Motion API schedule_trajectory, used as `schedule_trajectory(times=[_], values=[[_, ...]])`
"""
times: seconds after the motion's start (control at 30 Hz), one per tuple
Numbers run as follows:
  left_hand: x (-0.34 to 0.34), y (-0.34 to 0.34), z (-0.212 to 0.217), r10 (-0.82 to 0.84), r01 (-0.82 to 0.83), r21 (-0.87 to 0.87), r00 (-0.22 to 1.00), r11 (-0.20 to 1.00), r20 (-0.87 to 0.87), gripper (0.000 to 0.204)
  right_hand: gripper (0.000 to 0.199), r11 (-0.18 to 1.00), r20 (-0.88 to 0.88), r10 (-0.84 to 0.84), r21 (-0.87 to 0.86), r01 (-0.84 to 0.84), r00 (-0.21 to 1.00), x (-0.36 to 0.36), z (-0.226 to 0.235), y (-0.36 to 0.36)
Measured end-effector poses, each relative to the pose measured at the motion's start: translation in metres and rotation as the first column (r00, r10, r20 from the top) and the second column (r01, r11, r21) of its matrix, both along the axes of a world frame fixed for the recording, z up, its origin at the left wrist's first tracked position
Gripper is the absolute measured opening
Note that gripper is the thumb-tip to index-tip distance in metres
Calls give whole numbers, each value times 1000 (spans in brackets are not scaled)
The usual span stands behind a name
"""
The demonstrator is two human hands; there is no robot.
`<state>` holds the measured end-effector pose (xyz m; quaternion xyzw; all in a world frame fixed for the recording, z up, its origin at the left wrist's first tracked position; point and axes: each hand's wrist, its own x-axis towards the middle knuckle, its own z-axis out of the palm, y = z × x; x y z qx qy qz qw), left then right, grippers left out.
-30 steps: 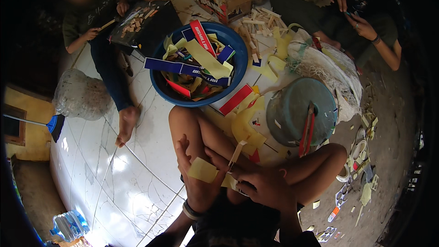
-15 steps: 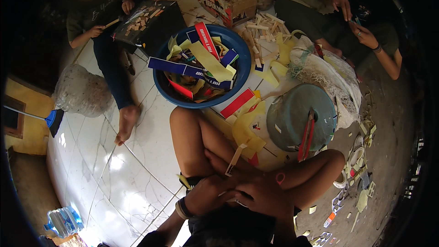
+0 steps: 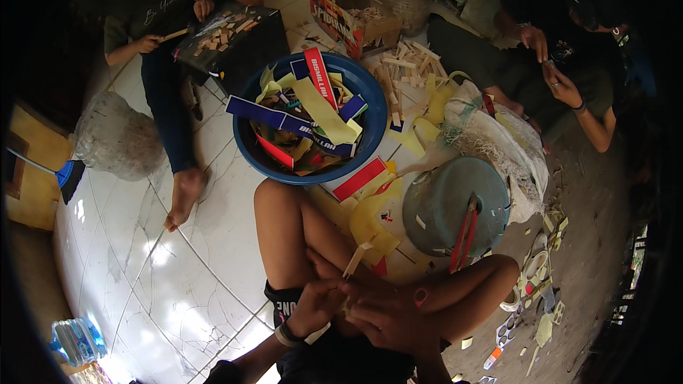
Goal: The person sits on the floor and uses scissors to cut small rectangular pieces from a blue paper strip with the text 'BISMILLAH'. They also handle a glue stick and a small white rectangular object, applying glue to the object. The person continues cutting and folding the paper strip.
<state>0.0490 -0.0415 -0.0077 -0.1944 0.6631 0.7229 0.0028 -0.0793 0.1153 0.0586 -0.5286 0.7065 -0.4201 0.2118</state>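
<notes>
We note both hands together over the lap: left hand (image 3: 316, 306) and right hand (image 3: 384, 316) pinch a small wooden stick (image 3: 354, 262) that points up between the knees. Ahead, a blue basin (image 3: 363, 89) holds red, yellow and navy paper strips (image 3: 306, 110). A printed cardboard box (image 3: 356, 25) stands beyond it. White cracked floor tiles (image 3: 178, 277) lie to our left.

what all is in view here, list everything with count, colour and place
basin: one, blue, full of coloured paper strips, floor centre
upturned tub: one, grey-green, right of basin
wooden stick: one, pale, between both hands
cardboard box: one, brown, top centre
plastic sack: one, clear, left
water bottle: one, clear with blue label, lower left
other people: two seated, top left and top right
left hand: on stick's lower end
right hand: beside it, at the stick
</notes>
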Motion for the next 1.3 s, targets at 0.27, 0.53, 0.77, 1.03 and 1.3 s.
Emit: schedule_trajectory(times=[0.27,0.53,0.77,1.03,1.3], values=[[-2,-39,-7,161,-144,-552,987,821,-18,12,12,980,165,30,188,-62,986,6,8,0],[27,-90,1,337,-188,-750,940,634,48,14,27,873,155,96,461,-158,983,-28,-17,-9],[39,-90,-2,441,-133,-888,894,440,84,23,50,981,773,-137,19,192,619,-78,-27,-86],[20,-96,8,450,-292,-812,892,506,-40,21,78,959,837,-203,65,275,508,-45,-61,-92],[-78,-152,-8,326,-510,-762,856,400,-402,12,36,983,663,-108,183,-21,741,96,-106,-19]])
